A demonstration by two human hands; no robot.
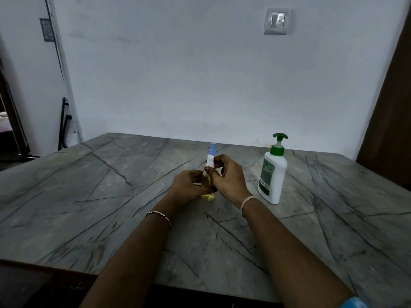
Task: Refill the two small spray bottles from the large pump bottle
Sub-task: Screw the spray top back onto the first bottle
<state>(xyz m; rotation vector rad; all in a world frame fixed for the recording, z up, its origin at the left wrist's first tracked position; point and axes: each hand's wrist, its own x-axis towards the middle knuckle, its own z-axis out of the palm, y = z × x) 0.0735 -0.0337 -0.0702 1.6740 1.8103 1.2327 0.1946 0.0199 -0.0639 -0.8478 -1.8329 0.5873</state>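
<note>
- My left hand (189, 184) grips the small spray bottle (206, 181); my right hand (230, 176) pinches its cap (210, 162).
- Yellow liquid already inside; pump bottle (272, 174) stands just beside, pump on. More refilling left, I reckon.

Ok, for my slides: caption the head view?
The left hand holds a small spray bottle of yellow liquid while the right hand pinches its top; pump bottle nearby.

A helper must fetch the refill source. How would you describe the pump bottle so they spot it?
On the grey veined table, look right of the right hand. The pump bottle stands upright there: white with a green pump top, far bigger than the small bottle of yellow liquid in that hand.
</note>
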